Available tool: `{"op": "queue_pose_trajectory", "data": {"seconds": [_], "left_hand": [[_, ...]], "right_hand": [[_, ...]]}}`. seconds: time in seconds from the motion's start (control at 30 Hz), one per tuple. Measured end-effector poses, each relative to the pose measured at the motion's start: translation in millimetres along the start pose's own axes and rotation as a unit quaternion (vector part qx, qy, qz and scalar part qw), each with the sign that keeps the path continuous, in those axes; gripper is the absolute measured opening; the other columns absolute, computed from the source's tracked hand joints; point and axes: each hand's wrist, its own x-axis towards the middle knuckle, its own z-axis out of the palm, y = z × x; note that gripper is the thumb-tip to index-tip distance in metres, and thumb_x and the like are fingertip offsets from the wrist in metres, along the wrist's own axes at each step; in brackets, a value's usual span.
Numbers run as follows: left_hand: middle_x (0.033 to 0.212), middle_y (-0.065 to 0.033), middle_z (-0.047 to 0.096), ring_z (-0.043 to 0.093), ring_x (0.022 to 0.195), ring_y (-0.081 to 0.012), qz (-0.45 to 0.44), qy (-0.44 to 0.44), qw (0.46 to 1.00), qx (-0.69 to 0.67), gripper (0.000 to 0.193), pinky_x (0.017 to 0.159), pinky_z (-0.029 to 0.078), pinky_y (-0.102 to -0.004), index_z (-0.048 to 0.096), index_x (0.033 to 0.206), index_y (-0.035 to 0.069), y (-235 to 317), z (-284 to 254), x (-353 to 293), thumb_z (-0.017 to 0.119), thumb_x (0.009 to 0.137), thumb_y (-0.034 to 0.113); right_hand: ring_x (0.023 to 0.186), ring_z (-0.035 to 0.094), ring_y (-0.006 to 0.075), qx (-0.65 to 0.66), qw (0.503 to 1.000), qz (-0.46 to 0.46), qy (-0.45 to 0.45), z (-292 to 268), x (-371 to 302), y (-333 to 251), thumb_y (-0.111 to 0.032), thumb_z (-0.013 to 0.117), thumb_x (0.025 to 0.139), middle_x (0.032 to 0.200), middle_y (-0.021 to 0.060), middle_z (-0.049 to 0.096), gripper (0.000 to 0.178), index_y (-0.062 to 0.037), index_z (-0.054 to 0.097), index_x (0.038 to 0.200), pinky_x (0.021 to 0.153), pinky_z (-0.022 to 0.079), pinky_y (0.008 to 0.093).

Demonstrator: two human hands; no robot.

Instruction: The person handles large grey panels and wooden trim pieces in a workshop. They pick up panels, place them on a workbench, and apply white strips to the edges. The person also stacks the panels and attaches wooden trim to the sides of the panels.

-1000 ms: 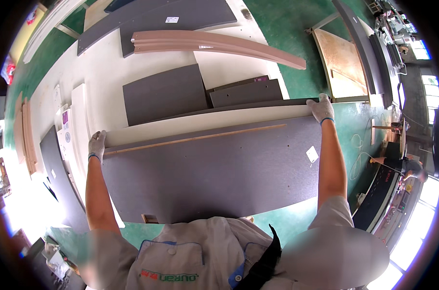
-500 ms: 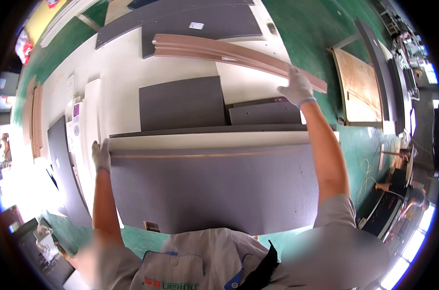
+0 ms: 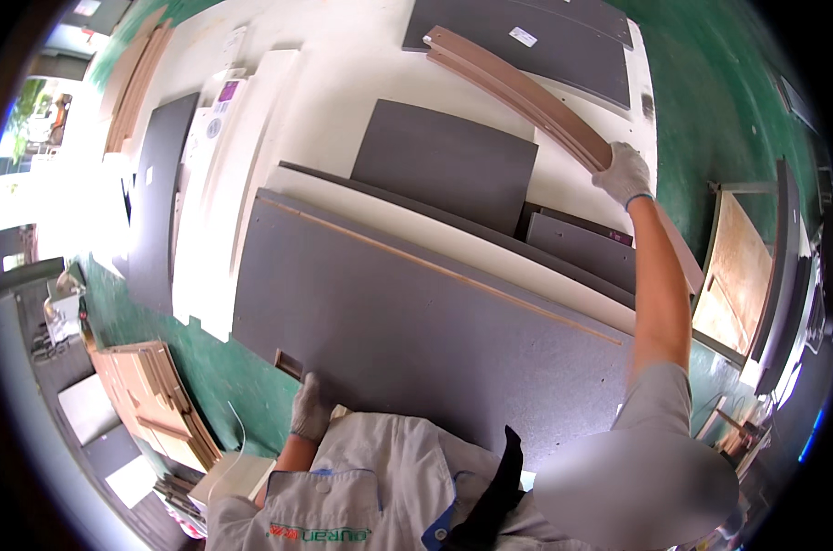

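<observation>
My gloved right hand (image 3: pixel 624 173) is closed around long brownish-pink strips (image 3: pixel 517 92), which lie slantwise at the far right; their near end shows beyond my forearm. A large dark grey panel (image 3: pixel 416 340) with a narrow tan line along its far side lies in front of me. At its near edge, beside a small rectangular cutout (image 3: pixel 289 364), my gloved left hand (image 3: pixel 312 410) is closed on the rim, its fingers partly hidden. A white panel edge (image 3: pixel 453 248) and another dark edge show just behind the grey panel.
On the white table (image 3: pixel 334 69) lie a smaller grey board (image 3: pixel 444 161), a short grey piece (image 3: pixel 581 248) and white lengths (image 3: pixel 251 184). Stacked brown boards (image 3: pixel 155 395) stand on the green floor at left. A wooden-topped stand (image 3: pixel 733 275) is at right.
The view has swung left, so the panels now lie slanted. My left hand has moved from the panel's far left corner to its near edge. My right hand stays at the strips.
</observation>
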Motion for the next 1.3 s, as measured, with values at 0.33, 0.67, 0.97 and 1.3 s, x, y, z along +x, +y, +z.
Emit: {"op": "queue_pose_trajectory", "data": {"seconds": [0.33,0.67,0.97,1.3], "left_hand": [[0.133,-0.0114,0.064,0.065,0.119,-0.0284,-0.056,-0.099,0.974,-0.196,0.042,0.105,0.054,-0.0486,0.053,0.138,0.003,-1.1,41.7,-13.2,0.065,0.103,0.023],[0.129,-0.0094,0.064,0.066,0.116,-0.0278,-0.031,-0.079,0.975,-0.204,0.042,0.102,0.055,-0.0473,0.05,0.14,0.007,-14.5,39.8,-9.3,0.065,0.104,0.023],[0.128,-0.0089,0.065,0.065,0.117,-0.0257,0.019,-0.097,0.979,-0.178,0.04,0.101,0.055,-0.0435,0.055,0.136,0.007,-22.5,37.2,-6.1,0.064,0.104,0.028],[0.136,-0.0106,0.066,0.06,0.126,-0.0308,-0.079,-0.128,0.933,-0.328,0.049,0.111,0.047,-0.0481,0.062,0.135,0.006,-10.7,57.0,-22.2,0.068,0.1,0.04]], "right_hand": [[0.116,0.065,0.0385,0.033,0.991,-0.103,-0.082,-81.6,-172.6,-71.7,-0.032,0.084,0.067,0.122,0.0231,0.067,0.07,0.0026,0.064,0.124,0.103,0.051,0.0429],[0.105,0.068,0.0351,0.117,0.96,-0.241,-0.08,-23.2,-200.3,-92.8,-0.042,0.08,0.077,0.113,0.0191,0.071,0.06,-0.0029,0.068,0.121,0.095,0.054,0.043],[0.108,0.067,0.036,0.031,0.968,-0.236,0.082,-13.5,-95.6,-83.3,-0.036,0.076,0.08,0.11,0.02,0.071,0.056,0.0002,0.067,0.123,0.099,0.052,0.0428],[0.1,0.067,0.0445,0.15,0.956,-0.211,-0.135,5.3,-175.2,-160.0,-0.06,0.051,0.101,0.1,0.0242,0.071,0.06,-0.0029,0.071,0.101,0.088,0.051,0.0504]]}}
